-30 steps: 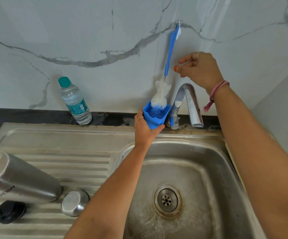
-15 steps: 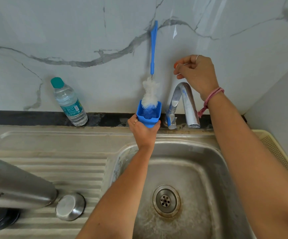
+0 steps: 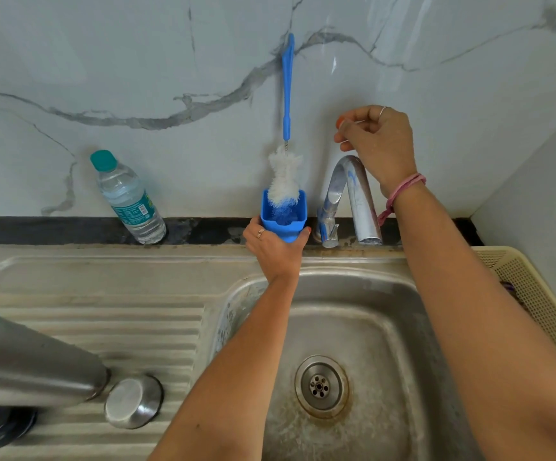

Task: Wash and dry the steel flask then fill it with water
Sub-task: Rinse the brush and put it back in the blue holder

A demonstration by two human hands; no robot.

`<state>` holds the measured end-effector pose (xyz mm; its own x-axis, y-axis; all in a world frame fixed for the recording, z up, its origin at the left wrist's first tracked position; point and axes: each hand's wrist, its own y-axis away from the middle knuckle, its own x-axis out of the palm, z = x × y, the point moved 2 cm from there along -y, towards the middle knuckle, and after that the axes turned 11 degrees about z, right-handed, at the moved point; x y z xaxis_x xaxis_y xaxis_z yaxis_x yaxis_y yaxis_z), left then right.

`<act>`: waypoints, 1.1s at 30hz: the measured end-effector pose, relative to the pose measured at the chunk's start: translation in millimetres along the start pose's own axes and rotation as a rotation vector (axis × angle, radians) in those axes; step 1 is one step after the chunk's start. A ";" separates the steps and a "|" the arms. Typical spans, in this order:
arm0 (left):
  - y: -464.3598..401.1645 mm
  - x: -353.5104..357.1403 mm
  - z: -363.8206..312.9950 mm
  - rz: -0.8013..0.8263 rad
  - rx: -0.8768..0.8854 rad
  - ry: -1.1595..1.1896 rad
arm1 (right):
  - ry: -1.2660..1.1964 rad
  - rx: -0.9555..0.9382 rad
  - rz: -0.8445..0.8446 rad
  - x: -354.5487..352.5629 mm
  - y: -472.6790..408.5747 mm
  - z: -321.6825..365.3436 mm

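At the back edge of a steel sink (image 3: 413,294), seen from the head-worn camera, a person's left hand (image 3: 275,249) grips a blue holder cup (image 3: 283,219) by its lower part, fingers (image 3: 260,232) wrapped round it. A bottle brush (image 3: 286,141) stands in the cup, white bristles up out of the rim and blue handle resting upright along the marble wall. The right hand (image 3: 378,143) hangs above the curved tap (image 3: 353,197), fingers curled and pinched together on what looks like a thin pale cord or loop; it is too fine to name with certainty, and it does not touch the brush.

The steel flask (image 3: 27,364) lies on its side on the ribbed drainer at the near left, well apart from both hands, its open end towards the basin. Just beside its mouth sits a steel cap (image 3: 134,401), and a black stopper (image 3: 2,425) lies in front of the flask. A plastic water bottle (image 3: 127,197) stands on the dark worktop strip against the wall. The basin looks wet around the drain (image 3: 321,385), and a cream mesh basket (image 3: 542,294) sits at the right.

By the look of it, the job is at the brush stage of the wash, with drying and filling not yet done. The next move probably calls for a sure hold on the brush handle and a reach across to the flask, keeping the cup steady.
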<state>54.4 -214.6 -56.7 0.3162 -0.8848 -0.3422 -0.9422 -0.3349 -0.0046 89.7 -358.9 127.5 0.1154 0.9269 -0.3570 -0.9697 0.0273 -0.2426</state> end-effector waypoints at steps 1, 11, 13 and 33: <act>0.3 0.0 0.2 0.005 0.001 -0.009 | -0.007 0.002 -0.009 -1.1 0.5 -0.4; 11.3 -20.8 0.0 0.056 0.001 -0.040 | -0.071 0.053 -0.181 -22.5 29.0 10.7; 18.2 -29.2 -0.1 0.043 0.016 -0.027 | -0.084 0.067 -0.201 -27.2 42.6 13.6; 184.1 -115.7 15.9 0.384 0.398 -0.108 | 0.103 0.342 -0.184 1.5 283.4 -32.6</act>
<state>-157.4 -168.7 -32.9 -0.0508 -0.8739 -0.4834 -0.9632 0.1709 -0.2077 -177.9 -361.9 28.8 0.2982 0.8530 -0.4283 -0.9445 0.3285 -0.0033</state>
